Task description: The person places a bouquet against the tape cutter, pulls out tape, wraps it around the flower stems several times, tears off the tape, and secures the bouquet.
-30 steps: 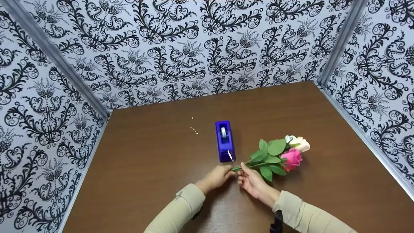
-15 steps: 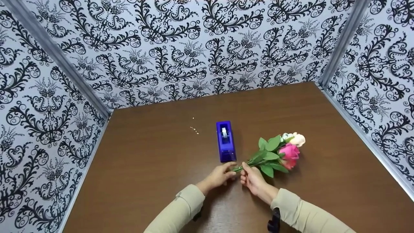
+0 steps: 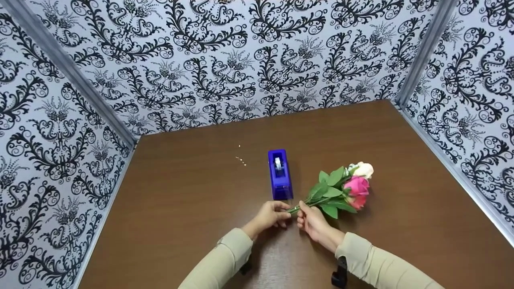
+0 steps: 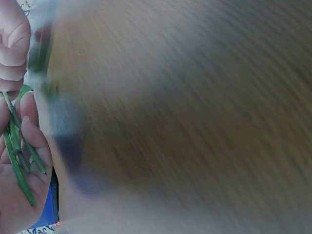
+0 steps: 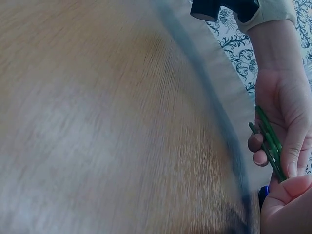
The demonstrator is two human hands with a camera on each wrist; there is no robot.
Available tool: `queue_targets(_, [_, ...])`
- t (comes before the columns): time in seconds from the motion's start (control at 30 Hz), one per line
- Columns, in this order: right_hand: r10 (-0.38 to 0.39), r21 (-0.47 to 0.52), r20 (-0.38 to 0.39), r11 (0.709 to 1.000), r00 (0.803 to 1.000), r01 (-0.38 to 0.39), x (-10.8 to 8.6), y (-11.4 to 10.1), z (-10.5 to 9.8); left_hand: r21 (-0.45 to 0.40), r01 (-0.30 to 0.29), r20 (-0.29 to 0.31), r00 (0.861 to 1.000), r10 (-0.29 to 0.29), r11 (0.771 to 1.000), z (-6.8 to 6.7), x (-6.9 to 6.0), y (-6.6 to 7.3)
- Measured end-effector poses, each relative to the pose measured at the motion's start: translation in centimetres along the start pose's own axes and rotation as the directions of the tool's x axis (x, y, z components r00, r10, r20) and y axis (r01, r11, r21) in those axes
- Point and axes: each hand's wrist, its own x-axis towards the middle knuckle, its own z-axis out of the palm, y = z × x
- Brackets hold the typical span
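A bunch of roses (image 3: pixel 356 186), pink, coral and white with green leaves, points up and right over the table in the head view. My right hand (image 3: pixel 315 225) pinches its green stems between thumb and fingers. At the lower stem ends, my left hand (image 3: pixel 268 216) holds them between thumb and fingers; the left wrist view shows the stems (image 4: pixel 17 161) lying across its palm. A small shiny spot sits on the stems between the hands. Just beyond the hands stands a blue tape dispenser (image 3: pixel 280 176) with a tape roll. Whether tape reaches the stems, I cannot tell.
The brown wooden table (image 3: pixel 192 192) is enclosed by black-and-white patterned walls (image 3: pixel 225 60) at the back and both sides. Several tiny pale scraps (image 3: pixel 241 160) lie left of the dispenser. Dark wrist straps (image 3: pixel 339 273) hang below the sleeves.
The flower heads have shifted a little left and up as the hands turn the stems. A bright glint on the dispenser's front end has gone. The dispenser stays in place.
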Motion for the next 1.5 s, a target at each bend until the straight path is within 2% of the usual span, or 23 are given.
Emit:
queue_targets(0.1, [0.012, 0.004, -0.009, 1.000, 1.000, -0.012, 0.1, 0.0, 0.0, -0.028, 0.009, -0.008, 1.000, -0.009, 1.000, 0.0, 0.3, -0.3])
queue_targets(0.37, [0.061, 0.017, -0.007, 0.998, 0.998, -0.061, -0.1, -0.1, 0.1, -0.095, -0.010, -0.015, 1.000, 0.009, 0.995, -0.1, 0.4, -0.3])
queue_targets(0.43, [0.068, 0.023, -0.013, 0.997, 0.998, -0.067, -0.1, -0.1, 0.2, -0.109, -0.012, -0.017, 1.000, 0.010, 0.994, -0.1, 0.2, 0.1])
queue_targets(0.63, [0.053, 0.029, -0.068, 0.998, 0.996, -0.051, 0.3, 0.0, 0.3, -0.129, -0.030, -0.019, 0.999, 0.028, 0.991, -0.1, -1.3, 2.6])
queue_targets(0.73, [0.040, 0.026, -0.061, 0.999, 0.997, -0.039, 0.4, 0.1, 0.3, -0.085, -0.039, -0.035, 0.999, 0.036, 0.996, 0.0, -0.9, 1.7])
queue_targets(0.83, [0.034, 0.026, -0.029, 0.999, 0.999, -0.033, 0.3, 0.0, 0.2, -0.027, -0.025, -0.065, 0.998, 0.024, 0.999, 0.0, -0.2, 0.3])
queue_targets(0.87, [0.032, 0.028, -0.017, 0.999, 0.999, -0.031, 0.3, 0.0, 0.2, -0.020, -0.012, -0.074, 0.997, 0.011, 1.000, 0.0, 0.1, -0.2])
queue_targets(0.97, [0.028, 0.029, 0.004, 0.999, 1.000, -0.028, 0.5, -0.1, 0.0, -0.040, 0.012, -0.072, 0.997, -0.015, 0.999, -0.1, 0.1, -0.5])
queue_targets(1.1, [0.020, 0.032, 0.033, 0.999, 0.999, -0.022, 0.7, -0.3, -0.4, -0.107, 0.006, -0.004, 1.000, -0.006, 0.994, -0.3, 0.4, -0.5])
queue_targets(1.2, [0.016, 0.042, 0.078, 0.999, 0.997, -0.020, 0.9, -0.3, -0.6, -0.095, -0.008, 0.098, 0.995, 0.017, 0.995, -0.6, 0.6, -0.6])
queue_targets(1.33, [0.018, 0.064, 0.161, 0.998, 0.987, -0.029, 0.9, -0.4, -1.0, -0.022, -0.003, 0.244, 0.970, 0.008, 1.000, -1.1, 0.8, -0.8])
queue_targets(1.5, [0.022, 0.100, 0.256, 0.994, 0.967, -0.049, 0.9, -0.7, -1.5, 0.076, 0.043, 0.329, 0.942, -0.066, 0.996, -1.8, 1.0, -0.5])
